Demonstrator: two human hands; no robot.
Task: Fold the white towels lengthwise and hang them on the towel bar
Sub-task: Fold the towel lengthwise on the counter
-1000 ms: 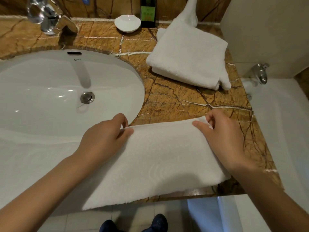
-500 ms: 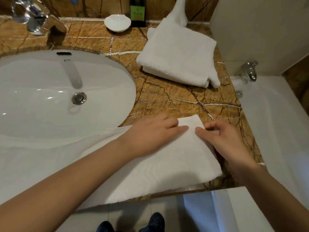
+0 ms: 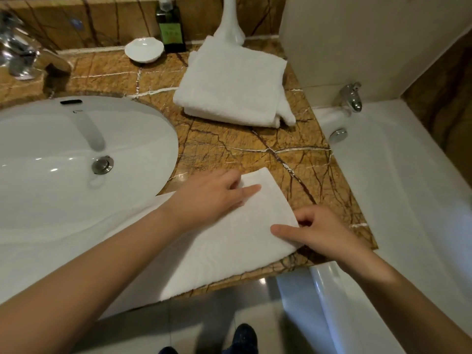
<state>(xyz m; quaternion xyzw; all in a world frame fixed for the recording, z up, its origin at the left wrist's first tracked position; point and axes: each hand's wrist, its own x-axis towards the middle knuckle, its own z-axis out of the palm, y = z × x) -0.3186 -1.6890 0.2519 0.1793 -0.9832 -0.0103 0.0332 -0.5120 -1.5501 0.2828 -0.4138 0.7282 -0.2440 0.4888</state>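
Towel [image 3: 229, 244], pressed by the flat left hand [image 3: 212, 198] and pinched at its end by the right hand [image 3: 324, 233], overhangs the counter [image 3: 255, 154] and could slide off.

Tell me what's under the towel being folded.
The towel lies across the marble counter and the front rim of the sink, its near edge overhanging. The left hand presses on top; the right hand pinches its right edge. Anything beneath it is covered.

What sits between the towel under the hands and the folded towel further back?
Nothing: only bare marble counter separates the near towel from the folded towel, seen in the head view.
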